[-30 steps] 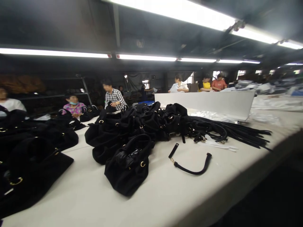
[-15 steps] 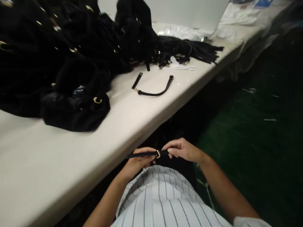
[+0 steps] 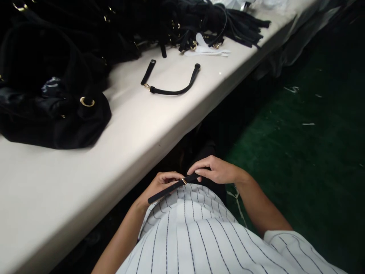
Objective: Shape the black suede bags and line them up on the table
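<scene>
Between my hands, close to my body, is a black strap [image 3: 167, 191] with a small gold-coloured metal ring or buckle [image 3: 184, 181] around it. My left hand [image 3: 159, 186] is closed on the strap beside the metal piece, and one flat end sticks out past it to the lower left. With thumb and fingers, my right hand [image 3: 212, 169] pinches the strap on the other side of the metal. A second black strap [image 3: 176, 92] lies curved on the table, joined by a gold clip [image 3: 146, 86] to a short black tab [image 3: 148, 72].
On the white-covered table [image 3: 128, 152], a black bag [image 3: 57, 125] with gold eyelets stands at the left before more black bags. Farther back lie a bundle of black straps [image 3: 242, 26] and white strips [image 3: 205, 49]. White scraps dot the green floor [image 3: 285, 160] on the right.
The camera view has tipped downward, so the table things appear higher and nearer. The strap in my hands has turned from nearly level to slanting, its left end lower. Both hands keep hold of it.
</scene>
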The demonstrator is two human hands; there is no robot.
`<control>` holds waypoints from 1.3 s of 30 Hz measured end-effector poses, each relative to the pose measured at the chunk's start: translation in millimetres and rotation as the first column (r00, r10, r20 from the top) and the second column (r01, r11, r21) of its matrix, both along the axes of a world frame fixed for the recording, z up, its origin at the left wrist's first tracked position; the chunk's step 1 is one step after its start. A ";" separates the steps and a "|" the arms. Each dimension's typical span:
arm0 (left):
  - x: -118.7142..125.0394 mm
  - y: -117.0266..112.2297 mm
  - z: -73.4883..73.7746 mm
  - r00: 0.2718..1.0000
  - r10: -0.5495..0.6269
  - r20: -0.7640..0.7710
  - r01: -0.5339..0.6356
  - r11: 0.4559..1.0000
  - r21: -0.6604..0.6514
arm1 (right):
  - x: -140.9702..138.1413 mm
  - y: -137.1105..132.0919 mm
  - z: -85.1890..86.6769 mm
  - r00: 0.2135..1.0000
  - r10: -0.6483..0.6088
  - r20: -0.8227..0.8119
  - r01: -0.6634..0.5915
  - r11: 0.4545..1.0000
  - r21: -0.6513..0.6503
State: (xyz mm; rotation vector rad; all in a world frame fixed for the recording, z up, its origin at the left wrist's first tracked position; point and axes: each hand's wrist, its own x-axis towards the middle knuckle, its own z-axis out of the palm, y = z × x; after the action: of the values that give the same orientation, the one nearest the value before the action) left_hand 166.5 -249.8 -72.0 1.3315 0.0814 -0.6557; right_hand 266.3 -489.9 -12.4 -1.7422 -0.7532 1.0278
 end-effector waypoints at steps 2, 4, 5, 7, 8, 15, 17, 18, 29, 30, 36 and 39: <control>-0.1 0.5 1.4 0.998 -0.036 0.060 0.034 0.999 0.039 | -1.4 -0.6 1.3 0.997 -0.021 -0.080 0.021 1.000 0.001; -0.6 0.5 3.0 0.993 -0.060 0.104 0.055 0.997 0.045 | -3.0 -1.1 1.6 0.991 -0.038 -0.130 0.040 0.999 0.011; -1.0 0.5 3.4 0.991 -0.061 0.115 0.058 0.998 0.033 | -3.7 -1.3 1.5 0.989 -0.043 -0.141 0.045 0.999 0.017; -1.7 0.5 2.9 0.990 -0.051 0.129 0.052 0.999 -0.004 | -4.7 -1.8 0.3 0.986 -0.049 -0.157 0.054 0.998 0.030; -1.9 0.7 2.3 0.990 -0.049 0.132 0.053 0.998 -0.021 | -5.2 -2.1 -0.7 0.985 -0.050 -0.167 0.057 0.998 0.036; -0.2 2.0 -0.2 0.980 -0.123 0.155 0.126 0.992 -0.009 | -7.1 -6.3 -9.9 0.941 -0.114 -0.318 0.155 0.982 0.107; 0.0 2.1 -0.5 0.981 -0.134 0.143 0.137 0.991 -0.012 | -6.8 -7.7 -10.4 0.936 -0.120 -0.331 0.162 0.982 0.101; -0.1 2.3 -0.7 0.981 -0.141 0.137 0.144 0.990 -0.011 | -6.3 -8.5 -10.2 0.935 -0.119 -0.335 0.160 0.982 0.097; -4.7 7.2 -8.9 0.978 -0.146 0.151 0.152 0.988 -0.025 | 4.4 -21.0 -4.3 0.945 -0.185 -0.271 0.192 0.981 0.000; -4.4 6.7 -8.7 0.979 -0.145 0.143 0.149 0.989 -0.021 | 4.5 -21.0 -4.4 0.955 -0.176 -0.238 0.177 0.984 -0.018; -1.7 5.7 -4.3 0.979 -0.151 0.141 0.155 0.988 -0.018 | 1.5 -16.8 -8.2 0.974 -0.139 -0.181 0.135 0.990 -0.035; -2.2 7.8 -4.7 0.977 -0.156 0.144 0.160 0.987 -0.013 | 0.7 -17.2 -10.3 0.935 -0.214 -0.282 0.229 0.973 0.020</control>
State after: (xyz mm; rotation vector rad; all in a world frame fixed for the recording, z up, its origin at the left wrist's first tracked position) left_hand 164.3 -242.0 -76.7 1.3670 -0.1495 -0.6908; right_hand 267.0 -507.1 -22.7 -1.5537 -0.3921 1.0583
